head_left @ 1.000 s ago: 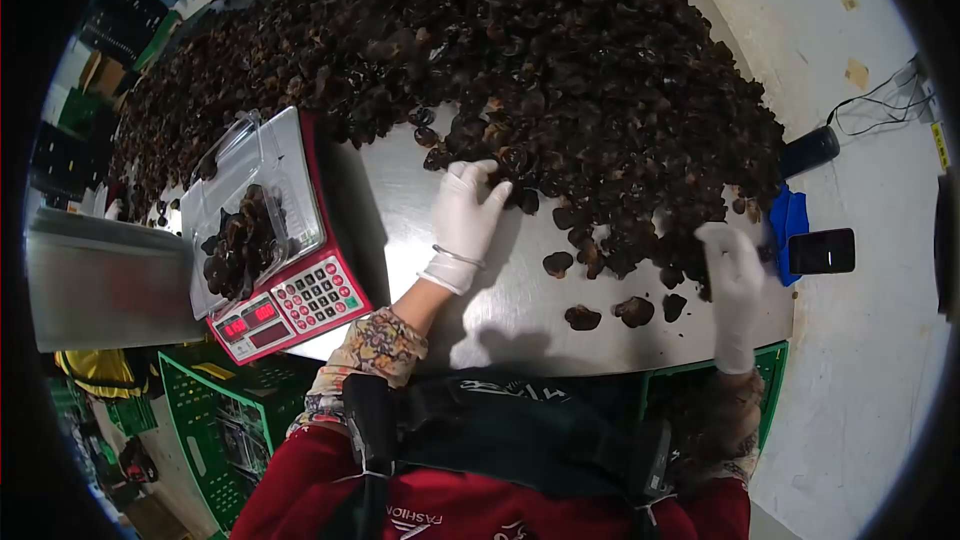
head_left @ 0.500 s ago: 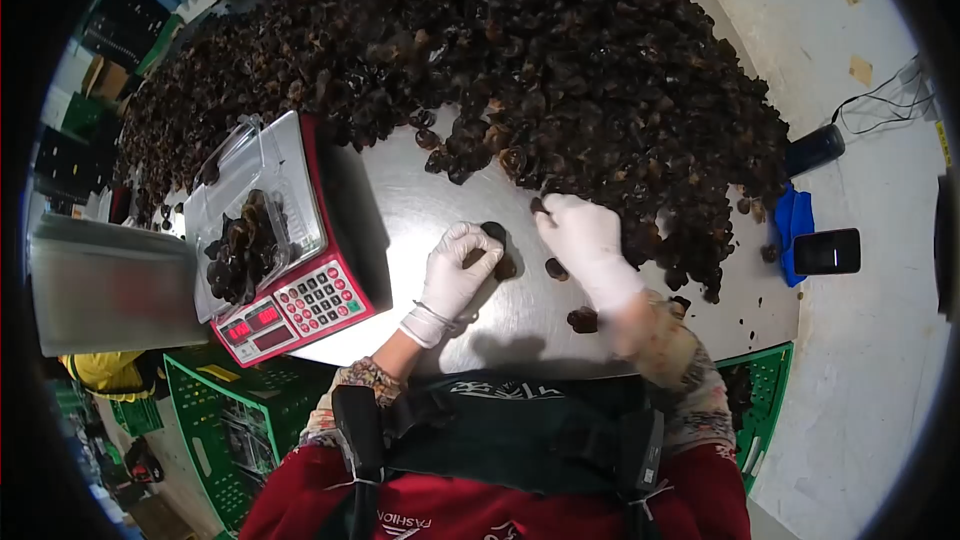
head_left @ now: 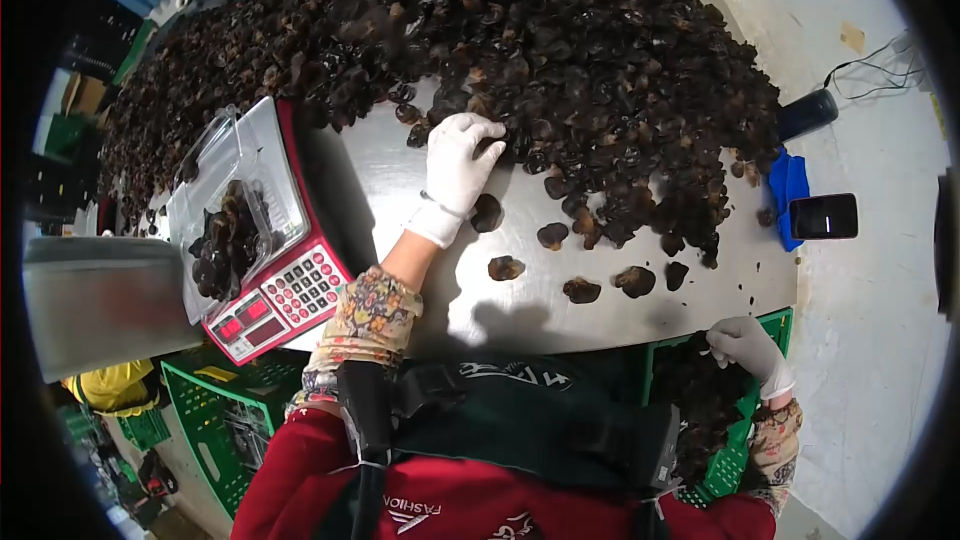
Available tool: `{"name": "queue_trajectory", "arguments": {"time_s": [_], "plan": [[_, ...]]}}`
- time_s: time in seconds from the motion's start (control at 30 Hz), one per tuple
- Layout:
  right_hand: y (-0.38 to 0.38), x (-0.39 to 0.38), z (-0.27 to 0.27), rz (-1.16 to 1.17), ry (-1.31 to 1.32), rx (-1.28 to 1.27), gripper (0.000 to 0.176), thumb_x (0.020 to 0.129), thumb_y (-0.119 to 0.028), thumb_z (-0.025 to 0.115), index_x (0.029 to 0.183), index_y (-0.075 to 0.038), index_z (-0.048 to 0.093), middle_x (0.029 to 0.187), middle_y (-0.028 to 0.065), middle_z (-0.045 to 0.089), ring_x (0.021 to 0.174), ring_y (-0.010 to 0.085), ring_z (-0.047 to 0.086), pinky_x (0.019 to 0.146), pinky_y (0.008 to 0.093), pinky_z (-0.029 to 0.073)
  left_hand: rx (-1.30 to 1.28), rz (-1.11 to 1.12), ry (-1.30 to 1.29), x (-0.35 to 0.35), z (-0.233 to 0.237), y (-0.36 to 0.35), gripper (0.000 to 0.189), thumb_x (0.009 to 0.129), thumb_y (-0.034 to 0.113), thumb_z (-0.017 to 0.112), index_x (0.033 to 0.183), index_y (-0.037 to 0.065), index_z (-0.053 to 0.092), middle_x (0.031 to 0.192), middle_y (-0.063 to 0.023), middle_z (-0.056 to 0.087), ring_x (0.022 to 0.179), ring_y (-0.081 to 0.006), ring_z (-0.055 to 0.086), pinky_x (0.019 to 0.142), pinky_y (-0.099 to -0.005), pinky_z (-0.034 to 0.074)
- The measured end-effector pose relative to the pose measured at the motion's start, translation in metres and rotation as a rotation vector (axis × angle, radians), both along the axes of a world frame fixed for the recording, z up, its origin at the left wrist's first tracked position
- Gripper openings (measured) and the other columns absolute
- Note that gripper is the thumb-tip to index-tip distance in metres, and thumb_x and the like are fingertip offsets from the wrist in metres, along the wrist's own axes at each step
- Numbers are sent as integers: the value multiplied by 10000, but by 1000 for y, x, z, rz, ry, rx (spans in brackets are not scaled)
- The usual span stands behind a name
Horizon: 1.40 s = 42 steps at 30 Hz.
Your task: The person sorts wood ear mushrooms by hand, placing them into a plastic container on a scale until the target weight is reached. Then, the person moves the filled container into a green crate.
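Note:
My left hand (head_left: 462,162), in a white glove, reaches the near edge of a heap of dark wood ear mushrooms (head_left: 590,70). Its thumb and fingers are bent around a wood ear mushroom, partly hidden by them. A single mushroom (head_left: 487,212) lies by that wrist, and several more, such as one brown piece (head_left: 506,268), are spread on the metal table (head_left: 440,315). My right hand (head_left: 745,348), also gloved, is over a green crate (head_left: 738,450) of dark mushrooms at the table's front right. Its fingers point down, loosely apart, with nothing visible in them.
A red scale (head_left: 290,305) on the left bears a clear plastic box (head_left: 262,230) with mushrooms. Left of it are stacked clear containers (head_left: 105,300). A phone (head_left: 824,217), a blue object (head_left: 787,190) and a dark cylinder (head_left: 806,115) sit at the right edge. Another green crate (head_left: 205,410) stands below left.
My left hand has moved up to the heap. My right hand has gone from the heap down to the right crate. More single mushrooms now lie spread along the front of the table.

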State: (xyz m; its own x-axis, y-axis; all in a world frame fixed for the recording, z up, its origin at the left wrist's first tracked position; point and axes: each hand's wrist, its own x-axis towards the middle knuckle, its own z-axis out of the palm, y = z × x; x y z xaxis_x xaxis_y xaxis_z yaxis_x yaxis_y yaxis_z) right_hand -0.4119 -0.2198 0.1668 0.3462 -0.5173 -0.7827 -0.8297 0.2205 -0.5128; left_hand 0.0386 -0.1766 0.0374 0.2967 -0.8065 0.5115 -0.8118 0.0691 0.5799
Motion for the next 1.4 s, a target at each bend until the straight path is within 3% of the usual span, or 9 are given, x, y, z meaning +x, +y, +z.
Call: {"name": "queue_trajectory", "arguments": {"time_s": [0.17,0.3,0.5,0.67,0.8,1.0,1.13,1.27,1.4], "plan": [[-5,-1,-33,-168,-115,-314,267,952,-219,550,857,-7,681,642,-3,572,599,66,520,561,232,389,157,155,247,-33,34,86,117,757,129,756,843,91,686,875,-60,655,899,-250,617,826,-366,484],[-19,43,-45,-349,-304,-614,239,961,-175,527,952,-14,703,741,9,604,681,65,539,603,229,405,122,69,45,-32,19,130,266,720,38,745,981,46,693,1188,-134,627,1146,-312,557,982,-434,431],[-10,103,-63,-121,-442,-601,296,930,-159,589,1193,-30,633,1093,86,646,923,137,622,814,252,489,341,-100,29,-31,10,101,660,731,405,771,1304,121,606,1401,-96,528,1383,-329,376,1168,-484,159],[11,166,-79,257,-121,-1482,518,772,-164,748,1250,-54,580,1413,173,421,1332,378,363,1073,442,376,370,-260,-51,-52,9,120,389,679,310,818,1023,188,681,1088,14,619,1183,-201,536,1138,-541,182],[49,196,-120,261,-470,-1161,229,867,-89,605,1085,-24,627,1278,161,538,1147,326,523,998,410,447,318,-214,37,-54,3,156,237,735,213,774,942,164,670,958,16,639,1025,-183,607,1116,-467,264],[91,228,-79,245,-842,-774,471,839,-120,684,1288,-31,570,1404,168,484,1230,307,522,1014,369,441,171,13,286,-50,5,177,59,812,118,712,846,99,668,868,-30,672,905,-223,647,1060,-453,358],[66,199,-67,108,-735,-938,423,794,-67,741,1199,0,640,1310,173,561,1215,311,543,1019,376,449,132,75,411,-47,6,175,43,851,100,682,857,62,664,845,-38,680,884,-228,635,1031,-427,392],[51,157,-64,203,-220,-1331,526,714,-123,785,1202,-16,622,1361,194,494,1255,368,467,1013,427,410,10,94,592,-50,1,184,325,835,129,710,1134,34,623,1264,-157,542,1142,-284,542,1023,-405,427],[63,126,-101,155,-235,-961,334,759,-64,711,1084,-9,655,1238,189,561,1124,346,550,928,424,459,233,44,220,-50,9,184,973,632,397,866,1428,60,419,1464,-223,347,1340,-397,370,1120,-486,316]]}}
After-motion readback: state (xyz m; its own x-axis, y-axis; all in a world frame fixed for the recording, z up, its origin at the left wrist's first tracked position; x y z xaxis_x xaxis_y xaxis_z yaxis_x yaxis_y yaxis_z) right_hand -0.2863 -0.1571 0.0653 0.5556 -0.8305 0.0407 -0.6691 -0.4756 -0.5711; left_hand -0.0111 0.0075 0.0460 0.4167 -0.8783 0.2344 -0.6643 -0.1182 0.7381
